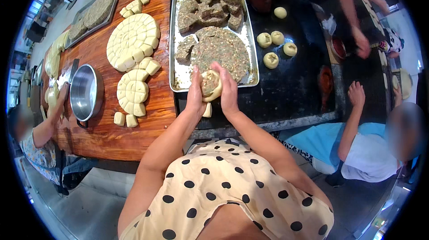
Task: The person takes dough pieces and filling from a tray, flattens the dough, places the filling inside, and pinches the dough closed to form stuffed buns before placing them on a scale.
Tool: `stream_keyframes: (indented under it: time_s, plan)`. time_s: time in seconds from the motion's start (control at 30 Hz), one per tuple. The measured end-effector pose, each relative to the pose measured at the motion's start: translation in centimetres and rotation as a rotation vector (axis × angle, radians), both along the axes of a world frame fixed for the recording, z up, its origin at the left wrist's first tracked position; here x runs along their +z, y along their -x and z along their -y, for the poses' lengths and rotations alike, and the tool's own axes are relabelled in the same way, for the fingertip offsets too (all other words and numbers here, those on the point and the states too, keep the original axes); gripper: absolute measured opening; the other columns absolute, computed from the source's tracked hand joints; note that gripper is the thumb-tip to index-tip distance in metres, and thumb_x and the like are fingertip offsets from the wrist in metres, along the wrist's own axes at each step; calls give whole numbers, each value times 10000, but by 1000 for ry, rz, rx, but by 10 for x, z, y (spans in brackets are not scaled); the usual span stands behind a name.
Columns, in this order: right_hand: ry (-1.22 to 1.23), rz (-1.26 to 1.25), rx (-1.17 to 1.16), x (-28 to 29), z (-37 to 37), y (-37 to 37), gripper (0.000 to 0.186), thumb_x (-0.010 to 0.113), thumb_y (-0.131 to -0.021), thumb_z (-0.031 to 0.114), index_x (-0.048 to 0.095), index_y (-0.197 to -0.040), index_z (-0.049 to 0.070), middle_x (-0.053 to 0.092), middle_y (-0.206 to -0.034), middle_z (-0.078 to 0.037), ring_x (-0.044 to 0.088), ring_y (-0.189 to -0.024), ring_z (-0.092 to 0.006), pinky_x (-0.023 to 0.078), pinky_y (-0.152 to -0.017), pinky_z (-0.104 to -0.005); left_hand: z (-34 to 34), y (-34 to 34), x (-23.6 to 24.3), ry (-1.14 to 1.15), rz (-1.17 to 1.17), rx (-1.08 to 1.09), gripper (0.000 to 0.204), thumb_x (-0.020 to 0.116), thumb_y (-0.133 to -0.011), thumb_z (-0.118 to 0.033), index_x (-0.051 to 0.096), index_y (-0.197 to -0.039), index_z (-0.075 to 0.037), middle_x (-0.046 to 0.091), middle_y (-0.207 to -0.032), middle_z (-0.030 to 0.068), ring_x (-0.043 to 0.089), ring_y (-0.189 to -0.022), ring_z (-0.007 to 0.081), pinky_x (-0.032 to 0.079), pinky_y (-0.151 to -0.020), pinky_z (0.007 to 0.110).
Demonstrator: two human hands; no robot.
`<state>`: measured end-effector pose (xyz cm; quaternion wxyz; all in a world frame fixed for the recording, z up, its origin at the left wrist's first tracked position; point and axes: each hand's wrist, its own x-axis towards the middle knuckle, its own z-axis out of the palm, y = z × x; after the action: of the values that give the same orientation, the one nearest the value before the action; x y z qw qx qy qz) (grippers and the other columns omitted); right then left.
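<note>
I record fingers of left hand (195, 92) and right hand (229, 90) grasping filled dough (210, 85), underside hidden; both hands partly block the near edge of the metal tray (249, 38)

Wood counter (158, 97) at nine o'clock found glossy, pot (85, 92) there smooth shiny metal, tray (248, 32) at twelve bright metal, filling (219, 52) within rough and grainy, black counter (286, 90) at three smooth and glossy, garment (223, 182) at six matt cloth.

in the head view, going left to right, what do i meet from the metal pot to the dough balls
Metal pot, large round of cut dough, left hand, filled dough wrapper, right hand, five dough balls.
</note>
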<state>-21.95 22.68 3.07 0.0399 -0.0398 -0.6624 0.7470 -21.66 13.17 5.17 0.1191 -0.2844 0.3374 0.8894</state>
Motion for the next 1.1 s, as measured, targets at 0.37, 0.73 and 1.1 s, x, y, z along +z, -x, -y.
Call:
stream_keyframes:
  time_s: [0.37, 0.73, 1.1]
  plan:
    - [-186, -21, -161, -5, -16, -5, 313, 517, -994, 240, 665, -1059, -28, 691, -947, -108, 641, -861, -222, 476, -848, -343, -17, 29, -39, 887, -252, -590, 615, 358, -1022, -542, 625, -999, 12, 635, -862, 114, 575, -737, 171, 468, -666, 341]
    - [-223, -132, -219, 18, -17, 5, 231, 594, -943, 130, 644, -1132, 6, 658, -1189, -131, 622, -1091, -234, 410, -1028, -351, -48, -1, -11, 422, -295, -73, 354, 449, -1044, -344, 555, -1202, -45, 586, -1075, 58, 554, -977, 134, 454, -876, 291]
    - [-167, -34, -97, 15, -31, -1, 364, 444, -1036, 233, 681, -1109, -34, 707, -1032, -154, 657, -1005, -223, 475, -911, -329, -46, 9, -6, 1235, -412, -408, 503, 402, -1026, -423, 643, -916, 5, 657, -811, 234, 646, -757, 392, 487, -686, 457]
